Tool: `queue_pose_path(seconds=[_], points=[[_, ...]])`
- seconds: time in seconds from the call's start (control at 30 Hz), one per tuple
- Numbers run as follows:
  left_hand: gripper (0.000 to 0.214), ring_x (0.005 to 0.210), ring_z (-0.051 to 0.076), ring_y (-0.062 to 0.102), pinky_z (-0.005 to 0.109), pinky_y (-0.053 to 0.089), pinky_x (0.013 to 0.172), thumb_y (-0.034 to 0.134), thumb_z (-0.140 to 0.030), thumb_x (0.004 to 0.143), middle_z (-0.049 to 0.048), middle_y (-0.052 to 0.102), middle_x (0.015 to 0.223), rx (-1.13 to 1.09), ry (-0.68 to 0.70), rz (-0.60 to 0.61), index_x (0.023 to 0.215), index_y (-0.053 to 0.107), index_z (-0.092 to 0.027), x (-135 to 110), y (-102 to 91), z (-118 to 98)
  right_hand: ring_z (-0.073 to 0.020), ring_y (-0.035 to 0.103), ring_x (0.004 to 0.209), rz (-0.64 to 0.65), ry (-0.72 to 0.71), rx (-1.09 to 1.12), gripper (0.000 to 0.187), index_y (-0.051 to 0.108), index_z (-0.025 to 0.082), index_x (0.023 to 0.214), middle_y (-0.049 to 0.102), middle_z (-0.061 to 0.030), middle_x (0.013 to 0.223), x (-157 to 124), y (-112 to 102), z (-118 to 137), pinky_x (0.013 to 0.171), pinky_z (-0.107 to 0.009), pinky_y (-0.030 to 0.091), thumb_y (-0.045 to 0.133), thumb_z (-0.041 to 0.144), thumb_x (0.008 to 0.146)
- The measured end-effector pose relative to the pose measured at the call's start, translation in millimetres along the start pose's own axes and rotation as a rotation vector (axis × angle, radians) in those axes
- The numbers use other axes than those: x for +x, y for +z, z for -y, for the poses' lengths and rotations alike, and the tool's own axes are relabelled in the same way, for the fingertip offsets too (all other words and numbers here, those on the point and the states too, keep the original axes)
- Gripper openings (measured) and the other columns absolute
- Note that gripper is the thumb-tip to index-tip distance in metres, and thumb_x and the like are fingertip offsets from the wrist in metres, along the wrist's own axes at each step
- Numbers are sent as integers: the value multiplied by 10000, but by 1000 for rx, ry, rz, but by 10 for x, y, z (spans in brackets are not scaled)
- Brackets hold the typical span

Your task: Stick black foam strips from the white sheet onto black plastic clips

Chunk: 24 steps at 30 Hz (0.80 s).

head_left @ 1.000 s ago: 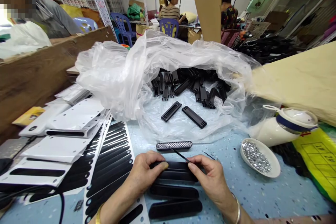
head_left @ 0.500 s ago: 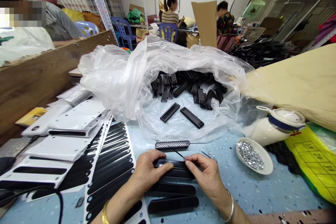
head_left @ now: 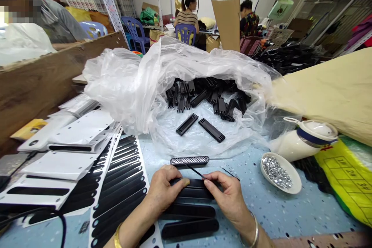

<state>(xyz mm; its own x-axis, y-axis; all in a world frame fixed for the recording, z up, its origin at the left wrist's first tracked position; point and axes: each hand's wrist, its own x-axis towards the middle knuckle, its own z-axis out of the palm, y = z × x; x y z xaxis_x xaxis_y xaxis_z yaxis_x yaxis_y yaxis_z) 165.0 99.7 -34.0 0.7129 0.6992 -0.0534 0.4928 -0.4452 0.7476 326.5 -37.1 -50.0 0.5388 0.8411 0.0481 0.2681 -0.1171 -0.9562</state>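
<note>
My left hand (head_left: 164, 190) and my right hand (head_left: 226, 197) press on the ends of a long black oval strip (head_left: 195, 183) lying on the blue table. My right hand also pinches thin black tweezers (head_left: 195, 171) that point up-left. Two more black strips (head_left: 190, 228) lie below, close to me. Just beyond my fingers rests a black piece studded with shiny stones (head_left: 189, 160). A small white dish of silver rhinestones (head_left: 279, 178) stands to the right.
An open clear plastic bag (head_left: 136, 85) holds several black comb-like parts (head_left: 203, 97). White backing sheets with black oval cut-outs (head_left: 116, 178) lie at left. A white lidded jug (head_left: 305, 139) lies at right. Other people sit at tables behind.
My hands stay on the black strip; the fingers shift slightly along it. The view has tilted a little.
</note>
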Motion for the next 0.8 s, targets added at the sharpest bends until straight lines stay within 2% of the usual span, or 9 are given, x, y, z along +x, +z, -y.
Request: queue_pose_path(seconds=[0.23, 0.4, 0.53, 0.63, 0.73, 0.8], points=[[390, 690, 202, 587, 304, 433, 681, 519, -358, 886, 37, 616, 604, 47, 25, -26, 554, 641, -193, -14, 27, 4, -230, 708, 741, -3, 16, -4, 178, 738, 204, 827, 762, -66, 799, -15, 2, -38, 691, -318, 548, 654, 362, 834], [454, 818, 220, 664, 298, 476, 767, 401, -458, 957, 42, 744, 808, -259, -134, 48, 770, 714, -187, -110, -229, -26, -215, 689, 702, 8, 33, -13, 183, 728, 196, 797, 749, -57, 761, -4, -17, -54, 654, -302, 534, 669, 367, 820], [457, 946, 268, 693, 348, 505, 876, 474, -528, 918, 74, 782, 926, -470, -225, 66, 972, 743, -163, -211, -436, -41, -207, 674, 683, 39, 42, -23, 211, 726, 193, 797, 741, -54, 747, -15, -27, -42, 636, -294, 532, 676, 395, 826], [453, 921, 264, 712, 359, 540, 859, 488, -514, 912, 91, 786, 919, -542, -236, 82, 977, 745, -147, -214, -483, 11, -203, 670, 651, 48, 33, -30, 232, 725, 191, 776, 729, -48, 711, -26, -62, -21, 604, -284, 536, 684, 415, 825], [369, 822, 246, 724, 336, 566, 761, 538, -438, 865, 86, 778, 830, -403, -221, -44, 928, 738, -135, -110, -449, 124, -210, 682, 655, -10, 3, -50, 226, 727, 190, 792, 736, -53, 725, 32, -145, 24, 607, -291, 549, 699, 413, 813], [338, 789, 236, 720, 325, 564, 736, 592, -375, 792, 83, 769, 821, -296, -214, -143, 973, 728, -124, 1, -404, 196, -227, 699, 719, -54, -37, -97, 205, 737, 194, 847, 757, -65, 798, 137, -195, 63, 664, -312, 561, 710, 392, 801]])
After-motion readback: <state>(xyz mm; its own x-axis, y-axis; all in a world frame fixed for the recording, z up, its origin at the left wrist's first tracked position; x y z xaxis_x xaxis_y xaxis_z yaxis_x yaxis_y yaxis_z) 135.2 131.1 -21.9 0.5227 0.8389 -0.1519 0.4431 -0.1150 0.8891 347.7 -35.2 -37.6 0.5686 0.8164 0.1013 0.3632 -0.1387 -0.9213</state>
